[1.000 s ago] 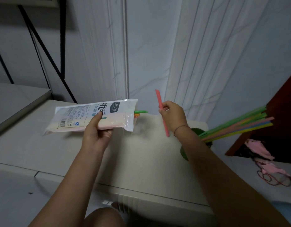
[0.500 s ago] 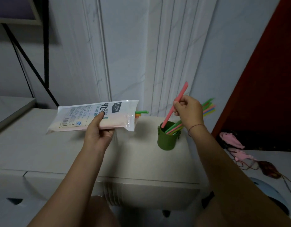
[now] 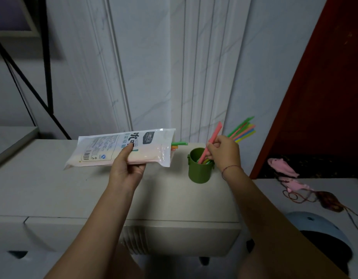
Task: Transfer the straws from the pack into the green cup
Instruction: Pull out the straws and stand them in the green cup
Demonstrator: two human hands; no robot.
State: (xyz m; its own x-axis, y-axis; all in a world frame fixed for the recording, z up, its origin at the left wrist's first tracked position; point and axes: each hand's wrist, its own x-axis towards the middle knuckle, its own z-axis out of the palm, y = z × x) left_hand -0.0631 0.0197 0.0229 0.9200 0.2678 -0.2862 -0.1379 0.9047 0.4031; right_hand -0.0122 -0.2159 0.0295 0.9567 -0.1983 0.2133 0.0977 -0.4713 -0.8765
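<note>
Head view: pink straw (image 3: 212,140) in green cup (image 3: 198,169)

Glossy crinkled plastic pack (image 3: 121,148), matt green plastic cup (image 3: 199,170), smooth plastic straws (image 3: 242,129)

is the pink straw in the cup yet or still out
In. The pink straw has its lower end inside the green cup, leaning among other straws, with the right hand pinching its shaft.

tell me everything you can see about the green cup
The green cup is a small, matte olive cylinder, plastic by its look, with a small lug on its left side. It stands upright on the white cabinet top, holding several coloured straws that lean right. The right hand is lowering a pink straw into it.
</note>
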